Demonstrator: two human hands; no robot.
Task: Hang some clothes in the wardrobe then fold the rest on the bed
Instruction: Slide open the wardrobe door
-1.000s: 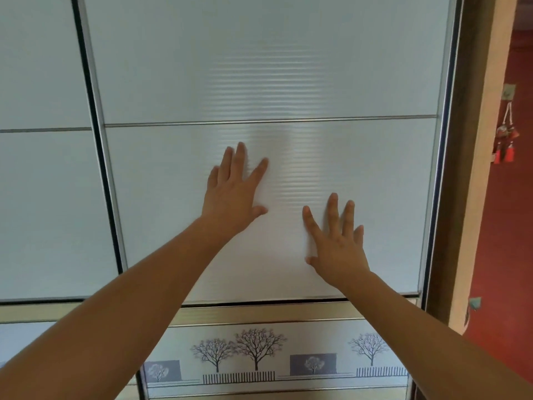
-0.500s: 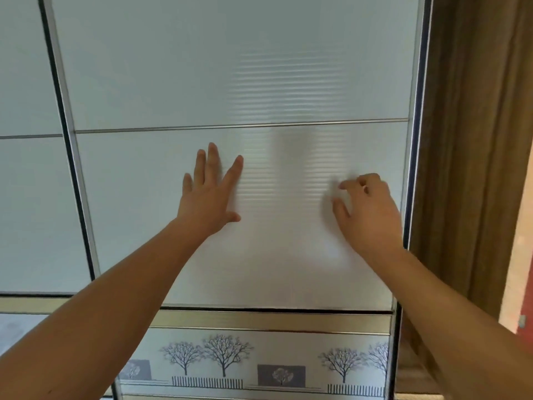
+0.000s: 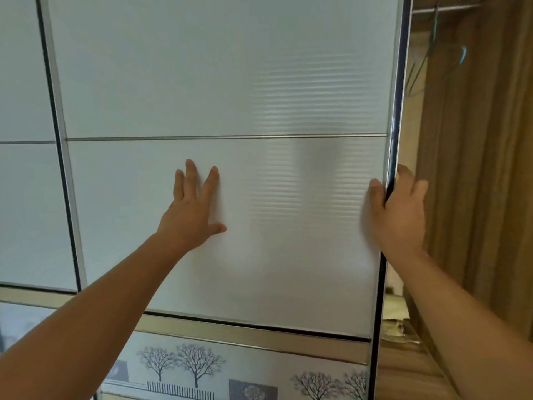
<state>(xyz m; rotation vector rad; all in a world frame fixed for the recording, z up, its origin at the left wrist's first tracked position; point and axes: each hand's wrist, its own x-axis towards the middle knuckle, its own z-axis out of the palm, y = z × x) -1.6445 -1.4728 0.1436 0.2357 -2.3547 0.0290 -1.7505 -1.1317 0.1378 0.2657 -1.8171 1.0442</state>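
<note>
From the head view, the opening of the wardrobe (image 3: 476, 197) is the step in hand, judged from how the sliding door (image 3: 230, 82) stands: a gap is shown at its right edge, and brown interior is seen through it. The left hand (image 3: 190, 209) is laid flat on the frosted panel, fingers straight and spread, palm pressed to the surface. The right hand (image 3: 401, 215) is clamped on the door's right edge, thumb on the front face and fingers hooked behind the frame, though it is blurred. High in the gap a rail (image 3: 450, 8) is glimpsed, with thin wire hangers (image 3: 432, 53) hung from it; low down, a pale folded pile (image 3: 395, 313) is made out, too unclear to be named. No clothes for hanging are seen anywhere here, and neither is the bed. Hanging has not yet been started. For the next move, a sideways pull to the left is called for, shared by both hands, until the rail is fully exposed and a hanger can be reached.
</note>
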